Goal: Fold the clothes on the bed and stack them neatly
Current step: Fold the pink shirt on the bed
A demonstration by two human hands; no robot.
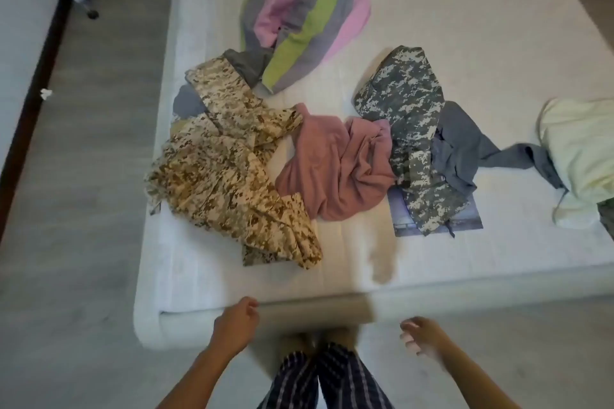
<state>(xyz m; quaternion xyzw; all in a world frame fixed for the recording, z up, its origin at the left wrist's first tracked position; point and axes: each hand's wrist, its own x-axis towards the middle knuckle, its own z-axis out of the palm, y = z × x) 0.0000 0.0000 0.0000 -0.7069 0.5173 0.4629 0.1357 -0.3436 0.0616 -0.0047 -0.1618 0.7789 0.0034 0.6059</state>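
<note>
Nearest the camera, the person's dark striped trousers (319, 378) stand at the near edge of the white bed (206, 285). Left hand (237, 320): fingers loosely curled, holding nothing, over the bed's near edge. Right hand (420, 337): blurred, fingers loosely spread, holding nothing, just short of the bed. Neither touches a garment.

The clothes lie unfolded in a loose row across the middle of the bed. All appear light, limp and unbreakable. The tan-and-brown camouflage garment (229, 183), on the left and closest to the left hand, looks like a woven fabric with some body, likely to keep a crease. It is best taken with both hands at two corners of a hem or waistband, then lifted and shaken flat. The dusty-pink soft garment (335, 163), in the centre, seems slacker and apt to slump out of a fold. Pieces overlap, so lifting one may drag its neighbour.

The grey-green camouflage garment (412, 129), right of centre, lies over a slate-grey garment (465, 143) and a flat pale lilac printed piece (403, 217). A pale yellow cloth (578, 156) sits bunched at far right. A pink, green and grey striped cloth (309, 10) trails toward the far end.
</note>
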